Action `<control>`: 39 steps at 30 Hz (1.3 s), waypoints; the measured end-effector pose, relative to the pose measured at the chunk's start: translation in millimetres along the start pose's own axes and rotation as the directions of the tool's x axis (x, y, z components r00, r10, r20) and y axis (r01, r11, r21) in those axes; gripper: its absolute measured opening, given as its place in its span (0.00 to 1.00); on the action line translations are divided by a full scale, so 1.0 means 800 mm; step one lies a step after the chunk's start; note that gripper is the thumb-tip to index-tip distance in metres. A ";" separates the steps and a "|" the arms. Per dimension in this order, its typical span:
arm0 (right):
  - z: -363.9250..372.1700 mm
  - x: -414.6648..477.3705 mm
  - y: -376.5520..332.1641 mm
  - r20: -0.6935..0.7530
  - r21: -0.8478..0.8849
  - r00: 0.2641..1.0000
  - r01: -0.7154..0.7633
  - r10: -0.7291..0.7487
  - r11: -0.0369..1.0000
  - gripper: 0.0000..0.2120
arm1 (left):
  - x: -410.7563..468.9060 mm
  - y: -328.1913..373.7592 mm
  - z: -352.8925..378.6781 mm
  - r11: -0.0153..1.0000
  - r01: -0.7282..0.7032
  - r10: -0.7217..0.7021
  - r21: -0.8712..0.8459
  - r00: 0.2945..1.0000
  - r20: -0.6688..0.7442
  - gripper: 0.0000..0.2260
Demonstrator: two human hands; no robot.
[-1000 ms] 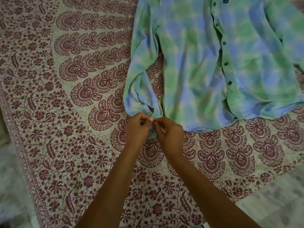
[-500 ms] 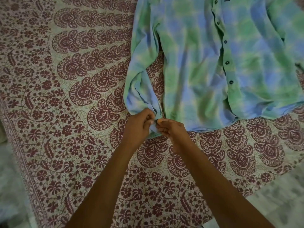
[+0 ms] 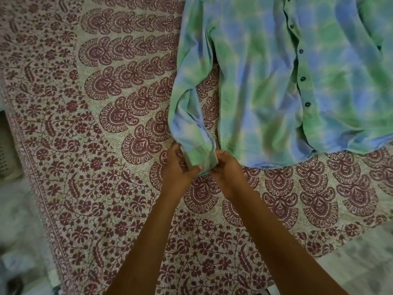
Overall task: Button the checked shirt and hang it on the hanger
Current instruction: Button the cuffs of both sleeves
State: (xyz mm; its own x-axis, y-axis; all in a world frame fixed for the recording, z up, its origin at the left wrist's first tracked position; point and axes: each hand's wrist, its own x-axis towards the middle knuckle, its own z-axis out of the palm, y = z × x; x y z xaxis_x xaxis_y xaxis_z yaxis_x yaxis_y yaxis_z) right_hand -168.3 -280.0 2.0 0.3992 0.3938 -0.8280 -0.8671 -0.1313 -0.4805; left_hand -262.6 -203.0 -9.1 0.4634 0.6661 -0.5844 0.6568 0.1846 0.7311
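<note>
A green and blue checked shirt (image 3: 265, 86) lies flat on the bed, its front placket closed with a row of dark buttons (image 3: 302, 79). One long sleeve runs down the shirt's left side and ends in a cuff (image 3: 201, 158) near the hem. My left hand (image 3: 177, 169) pinches the cuff's left edge. My right hand (image 3: 226, 170) pinches its right edge, thumb on top. No hanger is in view.
A cream bedsheet (image 3: 95, 128) with maroon floral and paisley print covers the bed. The bed's edge runs diagonally at the left and lower right, with pale floor (image 3: 361, 262) beyond it. A pale perforated object (image 3: 4, 150) stands at the far left.
My hands have shifted from close together at one spot to either side of the cuff, which now lies spread flat between them. The view has moved slightly closer.
</note>
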 end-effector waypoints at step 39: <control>0.047 0.033 0.057 0.038 -0.683 0.939 0.275 -0.343 0.676 0.09 | 0.018 -0.036 -0.107 0.919 0.246 -0.081 0.309 0.884 -0.461 0.28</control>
State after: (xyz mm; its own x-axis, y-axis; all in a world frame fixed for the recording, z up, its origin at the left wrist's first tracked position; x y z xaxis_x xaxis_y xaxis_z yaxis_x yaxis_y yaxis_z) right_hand -208.4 -241.5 -30.9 0.6605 0.4495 -0.6014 -0.2733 -0.6021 -0.7502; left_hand -325.5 -137.0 -8.8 0.0817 0.9067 -0.4138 0.9011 0.1102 0.4194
